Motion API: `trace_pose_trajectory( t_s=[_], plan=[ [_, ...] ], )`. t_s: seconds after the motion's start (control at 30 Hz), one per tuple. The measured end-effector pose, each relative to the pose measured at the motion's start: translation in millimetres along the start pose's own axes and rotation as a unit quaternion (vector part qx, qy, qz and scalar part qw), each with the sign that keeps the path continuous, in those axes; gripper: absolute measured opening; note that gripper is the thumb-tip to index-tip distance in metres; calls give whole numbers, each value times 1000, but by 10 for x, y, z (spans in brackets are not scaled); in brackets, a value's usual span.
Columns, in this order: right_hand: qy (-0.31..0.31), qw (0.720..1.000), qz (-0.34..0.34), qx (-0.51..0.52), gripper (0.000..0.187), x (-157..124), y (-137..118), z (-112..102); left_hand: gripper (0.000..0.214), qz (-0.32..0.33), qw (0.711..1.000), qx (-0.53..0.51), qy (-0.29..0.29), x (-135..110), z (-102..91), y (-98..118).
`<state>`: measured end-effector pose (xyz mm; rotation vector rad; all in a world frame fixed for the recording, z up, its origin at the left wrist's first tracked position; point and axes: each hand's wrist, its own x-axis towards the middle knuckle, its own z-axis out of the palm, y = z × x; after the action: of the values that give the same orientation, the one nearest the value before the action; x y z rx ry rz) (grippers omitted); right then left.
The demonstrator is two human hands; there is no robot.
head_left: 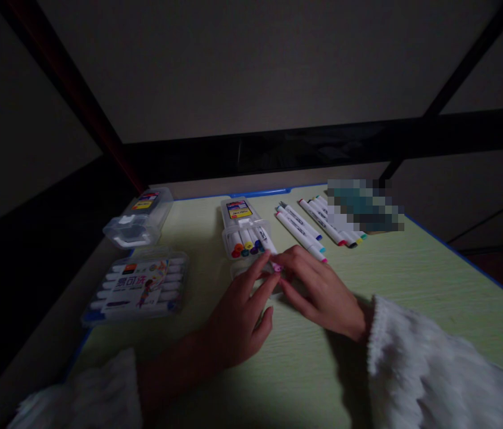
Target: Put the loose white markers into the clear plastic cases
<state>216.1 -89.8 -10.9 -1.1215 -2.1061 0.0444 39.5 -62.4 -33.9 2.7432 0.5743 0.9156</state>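
My left hand (244,310) and my right hand (322,292) meet over the front of an open clear plastic case (233,255). Between their fingertips is the pink end of a white marker (266,239), which lies slanted along the case's right side. My left index and middle fingers touch that end, with the thumb held apart. From the right, my other hand's fingertips close on the same end. Inside the case are several white markers with orange, yellow, blue and other coloured ends. The case's lower lid is partly hidden behind my left fingers.
Loose white markers lie right of the case, in a nearer group (300,232) and a farther one (329,223). A pixelated flat object (362,205) sits beyond them. At left are a closed marker case (137,286) and another clear case (141,217) on the pale green table (412,274).
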Motion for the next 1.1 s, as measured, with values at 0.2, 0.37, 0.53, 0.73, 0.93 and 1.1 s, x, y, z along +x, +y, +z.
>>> trace_pose_trajectory(
  t_s=[0.2, 0.37, 0.53, 0.73, 0.93, 1.1],
  plan=[
    [-2, 1000, 2, 0, 22, -8, 3, 9, 49, 3, 1000, -5, 7, 5, -4, 7],
    [-2, 1000, 3, 2, 22, -12, -1, 8, 51, 2, 1000, -7, 6, 0, 3, 2],
    [-1, 1000, 1, 0, 21, -14, 4, 4, 51, 0, 1000, -9, 7, -7, 5, 3],
    [-1, 1000, 4, -10, 21, -18, 8, 4, 49, -2, 1000, -7, 3, -1, -1, 6],
    [0, 1000, -1, -5, 21, -14, 22, 16, 49, -1, 1000, -9, 1, 0, -4, 0],
    [4, 1000, -3, -8, 22, -15, 22, 20, 48, -4, 1000, -8, -3, -2, -3, 0]
  ],
)
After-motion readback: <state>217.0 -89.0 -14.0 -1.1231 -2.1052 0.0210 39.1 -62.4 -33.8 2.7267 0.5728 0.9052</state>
